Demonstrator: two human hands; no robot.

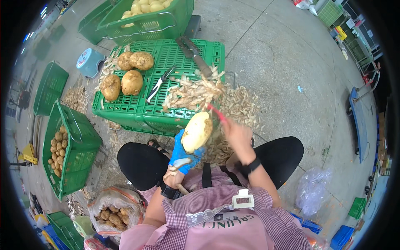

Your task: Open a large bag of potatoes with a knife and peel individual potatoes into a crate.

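My left hand [181, 153], in a blue glove, is closed around a large potato [197, 132]. Most of the potato's visible side is pale and bare, with brownish skin left near its edges. Strips of peel cling to the glove and wrist. Just right of the potato, my right hand [238, 135] grips a red peeler [216, 112], its tip close to the potato's upper end. Beyond them is an upturned green crate [156, 112] bearing a heap of peelings [193, 93], several unpeeled potatoes [132, 82], a black-and-white peeler [160, 85] and a dark long-handled tool [193, 55].
A green crate of peeled potatoes [146, 27] stands at the far side. To the left are a crate of unpeeled potatoes [77, 154], a blue stool [90, 62] and a plastic sack of potatoes [114, 208]. Peelings [241, 106] litter the floor; a blue trolley [359, 125] is far right.
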